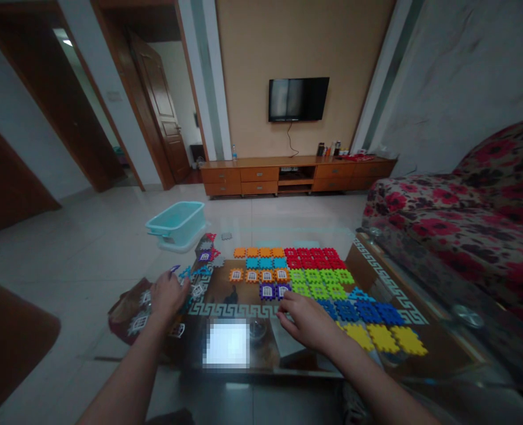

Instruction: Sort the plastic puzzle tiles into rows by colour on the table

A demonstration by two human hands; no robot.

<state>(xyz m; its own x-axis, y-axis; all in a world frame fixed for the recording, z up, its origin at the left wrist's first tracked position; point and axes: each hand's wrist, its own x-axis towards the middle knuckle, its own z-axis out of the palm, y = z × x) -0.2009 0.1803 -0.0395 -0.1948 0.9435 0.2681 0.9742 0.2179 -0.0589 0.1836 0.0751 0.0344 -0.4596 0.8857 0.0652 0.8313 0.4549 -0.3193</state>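
My left hand (167, 295) is at the table's left side, its fingers closed on a small purple puzzle tile (173, 269) that shows tilted at the fingertips. Loose blue tiles (202, 270) and white window pieces (140, 321) lie around that hand. My right hand (303, 319) has curled fingers at the lower right edge of a purple window tile (283, 290), covering part of it. Another purple window tile (267, 291) lies flat just left of it. Above them runs a row of orange window tiles (251, 275).
Rows of red (314, 258), green (321, 275), blue (368, 311) and yellow tiles (383, 338) lie on the glass table (443, 348). A turquoise bin (179, 224) stands on the floor beyond. A flowered sofa (456, 206) is at right. A bright pixelated patch covers part of the near tabletop.
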